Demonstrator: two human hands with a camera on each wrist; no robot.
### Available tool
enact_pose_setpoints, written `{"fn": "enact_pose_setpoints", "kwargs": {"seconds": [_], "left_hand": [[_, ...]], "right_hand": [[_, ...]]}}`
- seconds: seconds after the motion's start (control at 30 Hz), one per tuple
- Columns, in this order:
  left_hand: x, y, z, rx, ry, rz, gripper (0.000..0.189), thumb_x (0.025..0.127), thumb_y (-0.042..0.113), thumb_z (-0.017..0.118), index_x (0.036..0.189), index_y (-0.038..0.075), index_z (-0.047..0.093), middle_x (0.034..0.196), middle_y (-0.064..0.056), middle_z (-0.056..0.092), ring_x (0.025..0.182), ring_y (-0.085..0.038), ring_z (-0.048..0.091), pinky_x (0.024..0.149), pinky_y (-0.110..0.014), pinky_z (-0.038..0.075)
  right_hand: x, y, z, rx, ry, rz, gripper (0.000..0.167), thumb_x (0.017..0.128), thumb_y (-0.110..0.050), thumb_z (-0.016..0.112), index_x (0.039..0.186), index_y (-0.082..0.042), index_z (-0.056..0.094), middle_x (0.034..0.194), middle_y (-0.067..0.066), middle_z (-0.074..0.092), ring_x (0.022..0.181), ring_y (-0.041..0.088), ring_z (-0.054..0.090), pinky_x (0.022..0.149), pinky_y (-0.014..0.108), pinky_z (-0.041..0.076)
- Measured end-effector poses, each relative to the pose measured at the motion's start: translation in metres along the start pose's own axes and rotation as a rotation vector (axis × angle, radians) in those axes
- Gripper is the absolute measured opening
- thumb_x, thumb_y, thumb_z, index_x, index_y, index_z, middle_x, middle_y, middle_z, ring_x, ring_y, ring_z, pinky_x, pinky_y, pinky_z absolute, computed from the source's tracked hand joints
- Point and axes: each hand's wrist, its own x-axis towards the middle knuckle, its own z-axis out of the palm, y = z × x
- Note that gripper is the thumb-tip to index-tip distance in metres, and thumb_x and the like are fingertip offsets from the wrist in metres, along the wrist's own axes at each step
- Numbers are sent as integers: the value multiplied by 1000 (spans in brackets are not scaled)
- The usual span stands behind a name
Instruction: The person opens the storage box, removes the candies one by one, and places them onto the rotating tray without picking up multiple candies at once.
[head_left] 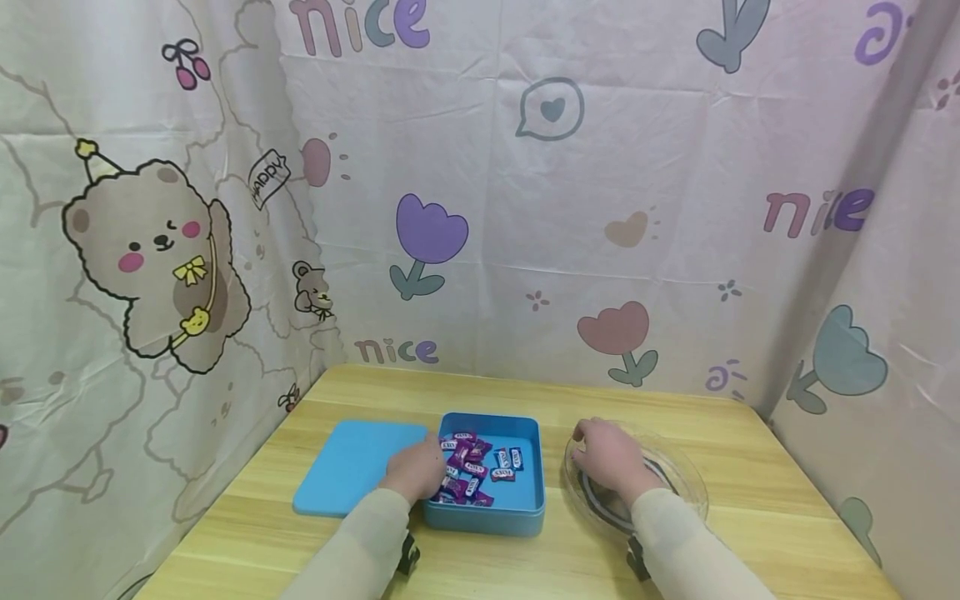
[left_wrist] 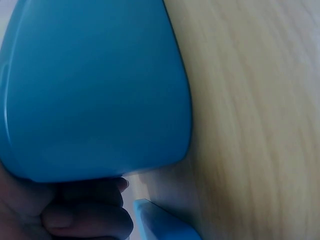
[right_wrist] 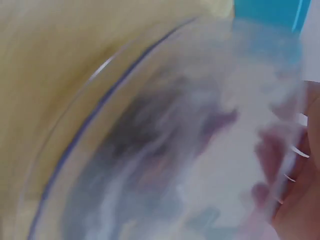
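Observation:
A blue rectangular box (head_left: 486, 520) stands open on the table with purple wrapped candies (head_left: 459, 468) along its left side and several blue and red ones (head_left: 504, 463) near the middle. My left hand (head_left: 417, 468) grips the box's left wall; in the left wrist view its fingers (left_wrist: 90, 220) curl beside that wall. To the right, my right hand (head_left: 609, 454) holds the left rim of a clear round dish (head_left: 693, 492). A dark and grey band shows inside the dish, partly under my hand and blurred in the right wrist view.
A flat blue lid (head_left: 341, 471) lies left of the box on the wooden table (head_left: 517, 575). Printed curtains (head_left: 517, 250) hang behind the table and along both sides.

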Motion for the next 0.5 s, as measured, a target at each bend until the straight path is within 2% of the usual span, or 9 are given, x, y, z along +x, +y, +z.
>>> {"fn": "enact_pose_setpoints", "kwargs": {"seconds": [0.13, 0.3, 0.5], "left_hand": [[0, 0, 1, -10, 3, -4, 57, 102, 15, 53, 150, -11, 36, 142, -27, 53, 123, -41, 57, 96, -59, 48], [-1, 0, 0, -9, 7, 4, 56, 102, 15, 52, 150, -11, 36, 141, -27, 54, 123, -42, 57, 95, -59, 49], [-2, 1, -2, -11, 8, 8, 56, 102, 15, 53, 149, -11, 37, 141, -27, 54, 123, -41, 57, 94, -60, 50]], "right_hand": [[2, -18, -3, 3, 38, -47, 22, 84, -21, 72, 104, -14, 71, 95, -2, 63, 90, 20, 57, 78, 42, 53], [2, -42, -2, -4, 75, -161, 22, 88, -25, 76, 108, -17, 72, 102, -3, 65, 98, 19, 58, 84, 39, 54], [4, -69, 0, -1, 15, -262, 28, 90, -31, 78, 115, -18, 72, 105, -4, 64, 103, 19, 58, 88, 38, 56]]}}
